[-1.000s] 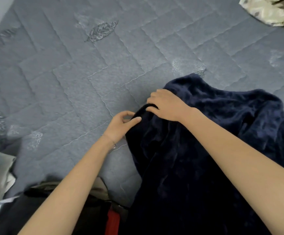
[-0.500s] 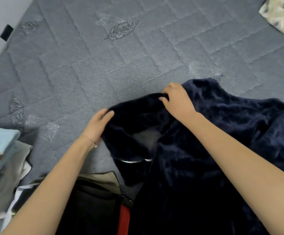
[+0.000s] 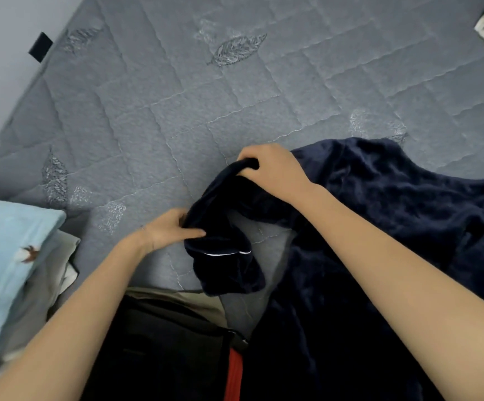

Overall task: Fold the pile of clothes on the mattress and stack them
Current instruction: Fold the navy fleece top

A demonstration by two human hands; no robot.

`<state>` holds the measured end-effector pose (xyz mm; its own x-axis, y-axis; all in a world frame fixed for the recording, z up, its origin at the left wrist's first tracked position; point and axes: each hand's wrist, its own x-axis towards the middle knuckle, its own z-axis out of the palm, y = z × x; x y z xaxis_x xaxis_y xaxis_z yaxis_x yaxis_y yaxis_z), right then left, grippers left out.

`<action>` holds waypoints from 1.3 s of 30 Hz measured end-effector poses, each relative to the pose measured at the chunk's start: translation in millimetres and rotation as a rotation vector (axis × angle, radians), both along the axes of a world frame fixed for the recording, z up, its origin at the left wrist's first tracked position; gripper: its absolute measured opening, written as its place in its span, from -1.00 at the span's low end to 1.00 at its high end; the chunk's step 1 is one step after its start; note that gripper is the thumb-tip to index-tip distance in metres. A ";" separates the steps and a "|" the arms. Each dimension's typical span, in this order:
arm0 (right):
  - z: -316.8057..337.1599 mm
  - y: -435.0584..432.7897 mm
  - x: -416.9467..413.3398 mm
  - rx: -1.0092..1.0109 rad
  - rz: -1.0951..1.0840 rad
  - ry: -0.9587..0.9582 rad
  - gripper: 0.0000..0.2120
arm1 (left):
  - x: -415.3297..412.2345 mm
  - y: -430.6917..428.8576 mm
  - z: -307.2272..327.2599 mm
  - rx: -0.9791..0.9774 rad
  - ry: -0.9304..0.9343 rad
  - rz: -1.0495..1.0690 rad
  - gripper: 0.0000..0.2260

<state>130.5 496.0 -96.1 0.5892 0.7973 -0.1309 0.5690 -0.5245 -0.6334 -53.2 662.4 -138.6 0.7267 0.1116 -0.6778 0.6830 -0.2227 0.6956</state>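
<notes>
Navy garment (image 3: pixel 379 227) sleeve bunched between both hands' curled fingers (image 3: pixel 249 157).

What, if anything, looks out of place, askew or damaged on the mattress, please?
Nothing looks spilled or damaged. The navy fleece garment lies rumpled on the mattress, one sleeve bunched between the left hand and right hand, which both grip it; that suits a fold in progress.
</notes>
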 end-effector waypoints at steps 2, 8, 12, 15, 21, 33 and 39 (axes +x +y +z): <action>-2.9 2.1 -1.5 -0.010 -0.039 -0.017 -0.87 | -9.5 1.6 -7.6 -0.072 -0.017 0.054 -0.80; -27.5 -0.7 -11.9 -0.028 -0.167 -0.254 -0.78 | -9.1 31.6 18.5 -0.037 -0.167 0.604 -0.95; -32.4 -3.3 -31.3 0.032 -0.201 -0.319 -0.54 | -18.8 60.6 32.0 0.268 -0.107 0.359 -0.89; -33.8 -5.3 -46.3 0.022 -0.189 -0.246 -0.49 | -39.1 72.8 27.8 0.430 0.091 0.003 -0.77; -42.9 -19.6 -74.1 -0.088 -0.118 -0.030 -0.40 | -64.9 90.0 20.6 0.648 0.176 -0.042 -0.79; 6.0 -68.9 -117.8 0.321 -0.328 0.738 -0.19 | 26.9 -38.2 75.9 -0.282 -0.164 0.385 -0.75; 6.5 -122.1 -97.3 0.294 -0.383 0.674 0.00 | 78.0 -119.0 74.5 -0.296 -0.121 0.230 -0.61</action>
<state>33.2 373.8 -89.6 0.6968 0.6138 -0.3711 -0.1665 -0.3648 -0.9161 24.8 543.4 -64.1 0.7822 0.0934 -0.6159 0.6006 0.1493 0.7855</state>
